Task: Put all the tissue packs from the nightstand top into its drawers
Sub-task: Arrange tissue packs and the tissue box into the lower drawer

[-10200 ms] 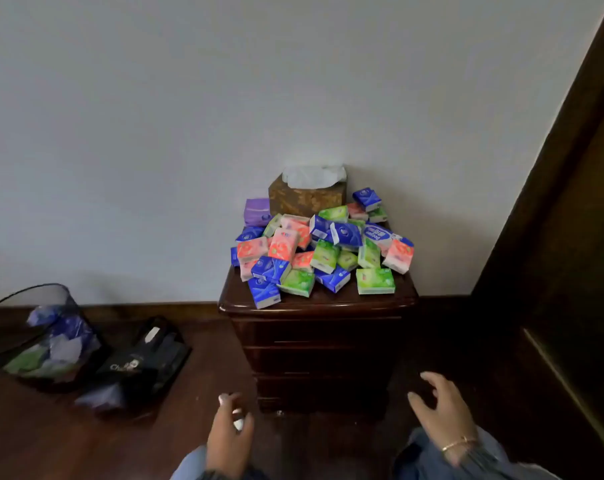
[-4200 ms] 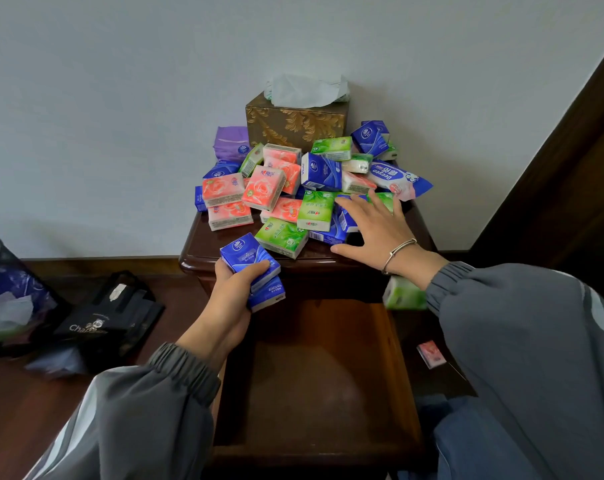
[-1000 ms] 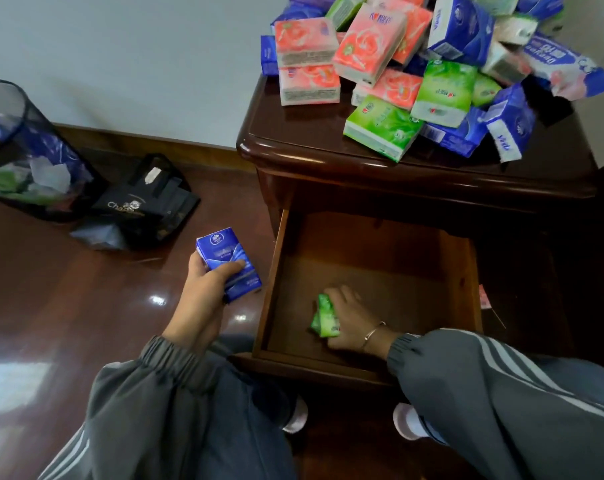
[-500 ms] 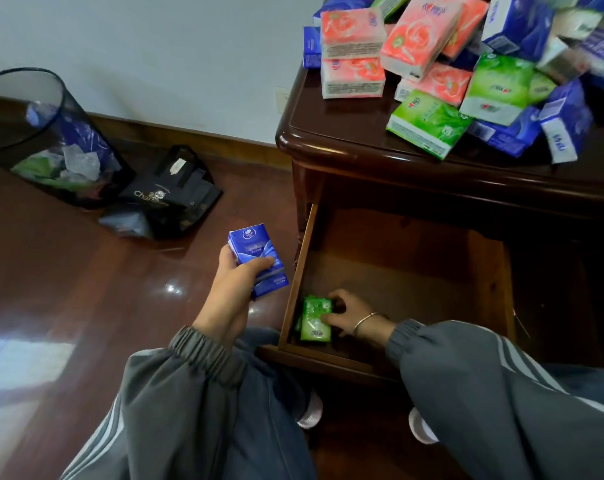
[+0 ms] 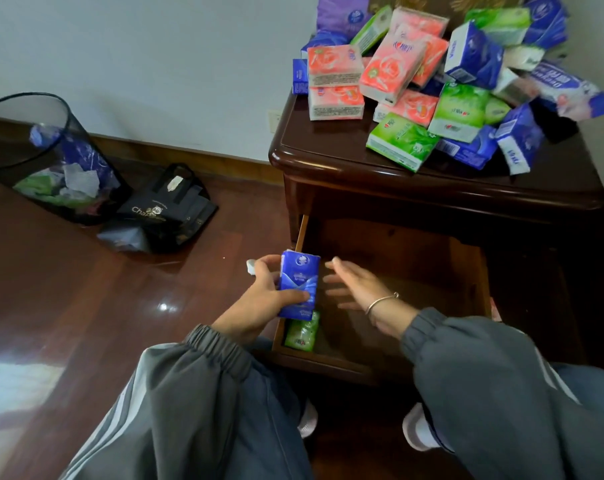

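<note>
Hands meet over an open drawer (image 5: pixel 473 271) of the dark wooden nightstand (image 5: pixel 328 168), where we crouch in grey striped sleeves. Our left hand (image 5: pixel 259 303) has its grip clamped on a blue tissue pack (image 5: pixel 299 284), held upright above the drawer's left front corner, thumb across the pack's lower face and fingers behind it. Our right hand (image 5: pixel 359 289) hovers just beside that pack, fingers spread and blurred, its grip apart and holding nothing; a thin silver bangle (image 5: pixel 380 301) circles the wrist. Below the blue pack, a green tissue pack (image 5: pixel 302 332) lies inside the drawer against its left wall, near the front; the rest of the drawer floor that we can see is bare wood.

On the nightstand top, a heap of tissue packs (image 5: pixel 432 81) in pink, green, blue and purple sits piled toward the back and right, some stacked flat, others tilted against one another. A green pack at the front of the heap lies close to the top's front edge. The heap hides most of a patterned brown box behind it.

On the polished wooden floor to the left, a black mesh wastebasket (image 5: pixel 47 157) stands partly filled with crumpled wrappers, and a black shopping bag (image 5: pixel 162 209) slumps just beside it, near the white wall.
</note>
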`<action>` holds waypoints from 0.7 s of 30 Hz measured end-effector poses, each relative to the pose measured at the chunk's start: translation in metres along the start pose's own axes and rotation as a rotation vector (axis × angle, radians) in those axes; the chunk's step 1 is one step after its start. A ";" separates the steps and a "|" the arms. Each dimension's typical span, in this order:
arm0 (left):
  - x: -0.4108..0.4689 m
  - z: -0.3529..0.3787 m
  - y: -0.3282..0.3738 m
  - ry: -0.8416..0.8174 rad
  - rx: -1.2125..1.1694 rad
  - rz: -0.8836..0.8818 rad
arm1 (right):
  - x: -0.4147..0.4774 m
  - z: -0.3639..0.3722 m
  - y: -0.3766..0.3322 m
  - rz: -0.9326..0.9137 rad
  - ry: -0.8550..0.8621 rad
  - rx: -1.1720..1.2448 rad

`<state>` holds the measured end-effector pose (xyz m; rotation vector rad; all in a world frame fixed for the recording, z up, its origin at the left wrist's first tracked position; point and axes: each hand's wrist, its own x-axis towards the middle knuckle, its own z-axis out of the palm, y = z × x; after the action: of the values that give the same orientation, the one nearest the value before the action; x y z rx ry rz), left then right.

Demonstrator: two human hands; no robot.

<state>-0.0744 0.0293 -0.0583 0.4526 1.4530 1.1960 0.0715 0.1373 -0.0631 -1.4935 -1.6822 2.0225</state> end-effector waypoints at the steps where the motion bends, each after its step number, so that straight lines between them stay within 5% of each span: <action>1: -0.001 0.004 -0.001 -0.047 0.033 -0.008 | -0.008 -0.007 -0.009 -0.011 -0.053 0.020; 6: -0.005 0.021 0.000 -0.226 0.240 -0.085 | -0.029 -0.022 -0.020 -0.097 -0.154 -0.231; 11: -0.008 0.028 -0.005 -0.221 0.345 -0.066 | -0.027 -0.029 0.000 -0.073 -0.156 -0.207; 13: -0.007 0.023 -0.003 -0.154 0.322 -0.005 | -0.020 -0.036 0.008 -0.059 -0.112 -0.207; 16: 0.003 0.006 0.000 0.205 0.482 0.091 | -0.006 -0.050 0.024 -0.003 0.028 -0.136; 18: 0.008 0.000 -0.004 0.372 0.669 -0.035 | 0.003 -0.052 0.037 0.055 0.055 -0.175; 21: 0.012 0.008 -0.014 0.272 0.692 -0.217 | 0.017 -0.039 0.056 0.087 0.029 -0.290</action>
<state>-0.0665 0.0367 -0.0747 0.5901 2.0937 0.5682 0.1177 0.1537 -0.1142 -1.6998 -2.0014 1.8474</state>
